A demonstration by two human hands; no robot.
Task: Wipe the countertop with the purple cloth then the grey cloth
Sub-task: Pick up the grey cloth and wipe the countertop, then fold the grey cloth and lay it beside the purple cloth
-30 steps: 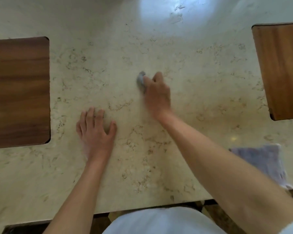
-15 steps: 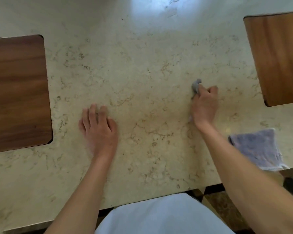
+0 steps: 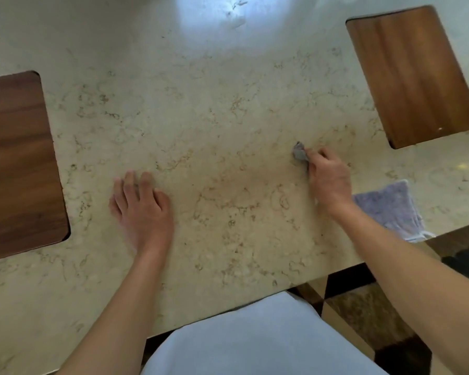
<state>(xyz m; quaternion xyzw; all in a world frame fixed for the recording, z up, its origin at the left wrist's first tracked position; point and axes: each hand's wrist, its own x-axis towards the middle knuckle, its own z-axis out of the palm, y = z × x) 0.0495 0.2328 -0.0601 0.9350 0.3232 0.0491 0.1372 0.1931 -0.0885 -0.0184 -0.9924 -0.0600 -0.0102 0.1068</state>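
Note:
My right hand (image 3: 328,177) presses a bunched grey cloth (image 3: 299,152) onto the beige marble countertop (image 3: 214,125), right of centre. Only a small wad of the cloth sticks out past the fingertips; the rest is hidden under the hand. The purple cloth (image 3: 390,209) lies flat near the counter's front right edge, just right of my right wrist, with a corner hanging over the edge. My left hand (image 3: 141,207) rests palm down on the counter, fingers spread, holding nothing.
A dark wooden board (image 3: 19,163) is set into the counter at the left, and a lighter wooden board (image 3: 414,74) at the back right. The counter's front edge runs close to my body; floor tiles show below at the right.
My right hand slid the grey cloth from the counter's middle over to the right, then stayed about there. My left hand stayed planted. The view shifted slightly.

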